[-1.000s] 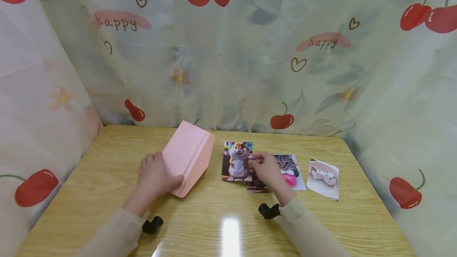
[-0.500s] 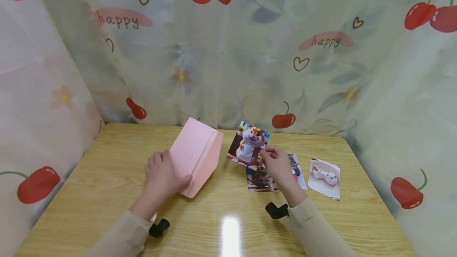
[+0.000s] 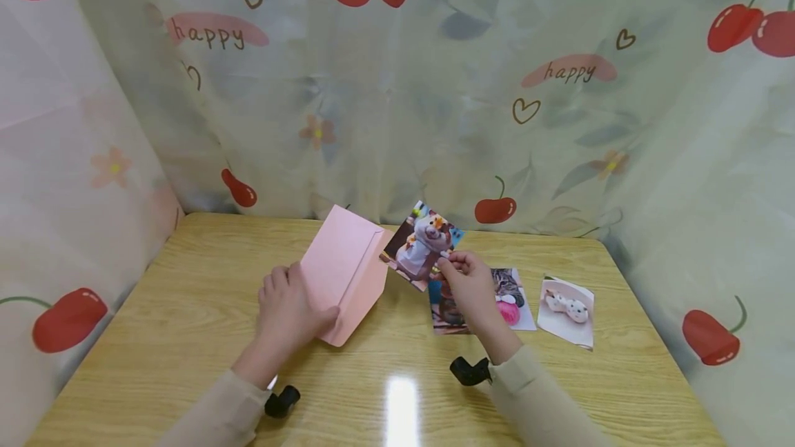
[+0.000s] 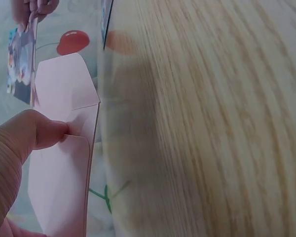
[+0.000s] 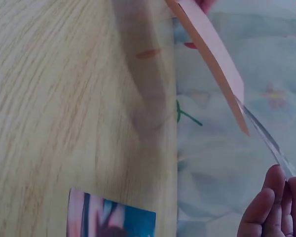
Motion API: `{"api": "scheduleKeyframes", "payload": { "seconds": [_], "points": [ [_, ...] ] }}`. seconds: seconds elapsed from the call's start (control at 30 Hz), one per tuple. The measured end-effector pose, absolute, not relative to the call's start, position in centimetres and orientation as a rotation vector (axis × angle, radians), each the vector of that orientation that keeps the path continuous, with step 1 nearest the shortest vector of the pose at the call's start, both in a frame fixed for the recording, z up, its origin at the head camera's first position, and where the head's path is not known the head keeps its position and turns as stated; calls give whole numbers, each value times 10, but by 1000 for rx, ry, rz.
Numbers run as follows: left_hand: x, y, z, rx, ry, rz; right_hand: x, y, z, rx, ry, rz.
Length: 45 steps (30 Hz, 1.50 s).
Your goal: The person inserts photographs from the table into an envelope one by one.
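Note:
A pink envelope with its flap folded out is held tilted above the table by my left hand. In the left wrist view the thumb presses at the envelope's mouth, just below the flap. My right hand pinches a hamster photo by its lower right edge. The photo's left corner overlaps the envelope's flap edge in the head view. From the right wrist, the photo shows edge-on, its far end right at the envelope.
Under my right hand lies another photo, partly hidden. Beside it is a cat photo with a pink ball, and farther right a photo of white spotted figures. A printed curtain encloses the wooden table.
My right hand has lifted the hamster photo off the table, tilted it and brought it left to the envelope. The envelope has shifted slightly right, its flap turned more toward the head camera.

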<state>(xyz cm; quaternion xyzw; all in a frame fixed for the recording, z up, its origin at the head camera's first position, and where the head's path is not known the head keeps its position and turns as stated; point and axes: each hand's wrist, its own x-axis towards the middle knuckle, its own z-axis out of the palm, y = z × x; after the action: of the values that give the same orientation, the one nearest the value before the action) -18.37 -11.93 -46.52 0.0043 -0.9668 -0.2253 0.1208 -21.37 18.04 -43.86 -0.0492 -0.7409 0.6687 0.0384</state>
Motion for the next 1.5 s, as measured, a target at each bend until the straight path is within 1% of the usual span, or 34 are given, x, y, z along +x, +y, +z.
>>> {"api": "scheduleKeyframes", "payload": {
  "seconds": [0.33,0.63,0.97,1.23,1.5],
  "points": [
    [-182,-111,-464,-38,-2761,-546,-211,163,-443,-68,-2318,1931],
    [-181,-105,-459,-48,-2760,-547,-207,152,-450,27,-2374,1896],
    [-182,-102,-461,-36,-2793,-570,-202,147,-446,81,-2439,1944],
    [-181,-96,-461,-91,-2790,-544,-202,141,-444,80,-2424,1998],
    [-181,-92,-459,-31,-2829,-510,-201,130,-439,105,-2371,2075]
  ]
}}
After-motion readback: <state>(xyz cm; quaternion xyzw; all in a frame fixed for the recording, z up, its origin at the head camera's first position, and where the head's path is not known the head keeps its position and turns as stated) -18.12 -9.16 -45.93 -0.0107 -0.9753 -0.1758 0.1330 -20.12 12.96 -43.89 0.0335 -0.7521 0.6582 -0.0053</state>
